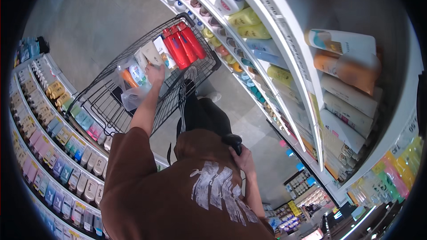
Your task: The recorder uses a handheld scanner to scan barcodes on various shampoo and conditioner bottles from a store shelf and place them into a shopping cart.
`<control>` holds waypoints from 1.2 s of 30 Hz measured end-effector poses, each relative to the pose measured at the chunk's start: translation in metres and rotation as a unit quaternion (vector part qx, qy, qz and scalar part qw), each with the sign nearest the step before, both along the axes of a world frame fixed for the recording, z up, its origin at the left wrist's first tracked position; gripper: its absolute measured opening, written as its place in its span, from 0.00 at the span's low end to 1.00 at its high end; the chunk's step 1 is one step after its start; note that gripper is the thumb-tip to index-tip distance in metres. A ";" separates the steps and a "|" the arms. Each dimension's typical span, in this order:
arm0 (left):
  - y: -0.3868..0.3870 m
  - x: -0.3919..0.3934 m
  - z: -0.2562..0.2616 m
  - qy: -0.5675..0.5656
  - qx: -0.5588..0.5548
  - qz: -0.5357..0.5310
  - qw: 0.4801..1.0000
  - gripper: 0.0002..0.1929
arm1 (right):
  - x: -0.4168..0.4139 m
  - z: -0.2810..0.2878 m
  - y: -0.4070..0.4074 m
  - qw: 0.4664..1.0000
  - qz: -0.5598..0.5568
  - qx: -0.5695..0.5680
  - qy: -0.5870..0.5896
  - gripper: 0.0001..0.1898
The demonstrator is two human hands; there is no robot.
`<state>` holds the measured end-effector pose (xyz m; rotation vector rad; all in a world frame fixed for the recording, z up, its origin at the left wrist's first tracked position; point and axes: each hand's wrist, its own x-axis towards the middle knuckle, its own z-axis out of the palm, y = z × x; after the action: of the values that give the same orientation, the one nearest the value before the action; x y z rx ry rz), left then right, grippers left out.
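My left hand [155, 74] reaches into a black wire shopping cart [100, 101], its fingers on the end of a pale beige bottle [150, 53]; whether they grip it is unclear. Beside it, a white bottle [164, 53] and several red bottles [184, 45] lie in the cart. On the hand's other side, a clear plastic bag [135, 97] holds an orange bottle [127, 78] and a white bottle with a coloured label [136, 73]. Against my body at the right, my right hand [243, 157] is closed on a black rounded object [233, 141], its kind unclear.
Lit white shelves [293, 50] with bottles and tubes curve close along the right. Another shelf unit [56, 113], full of boxed and bottled products, runs down the left. Grey floor [90, 13] lies beyond the cart. My legs [206, 116] stand beside it.
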<state>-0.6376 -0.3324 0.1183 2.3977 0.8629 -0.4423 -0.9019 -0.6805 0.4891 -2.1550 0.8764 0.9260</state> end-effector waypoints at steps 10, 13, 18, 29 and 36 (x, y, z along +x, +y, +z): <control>-0.011 0.024 0.003 0.113 0.031 0.054 0.992 0.52 | 0.039 0.003 0.000 0.999 -0.043 0.015 -0.004 0.22; -0.006 0.022 0.014 0.104 0.023 0.051 0.993 0.50 | 0.040 0.003 0.001 0.999 -0.039 0.011 -0.014 0.22; 0.010 0.008 0.027 0.056 0.028 0.063 0.996 0.48 | 0.039 0.001 0.006 0.999 -0.034 0.013 -0.012 0.22; 0.027 0.008 0.014 0.093 0.059 0.024 0.994 0.53 | 0.039 -0.003 0.013 0.999 -0.007 0.014 -0.037 0.22; 0.017 0.018 0.010 0.119 0.100 0.041 0.987 0.53 | 0.031 -0.003 0.010 1.000 -0.014 0.004 -0.017 0.22</control>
<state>-0.6201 -0.3157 0.1280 2.5128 1.1548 -0.6464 -0.8704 -0.6701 0.4858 -2.1407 0.8824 0.8759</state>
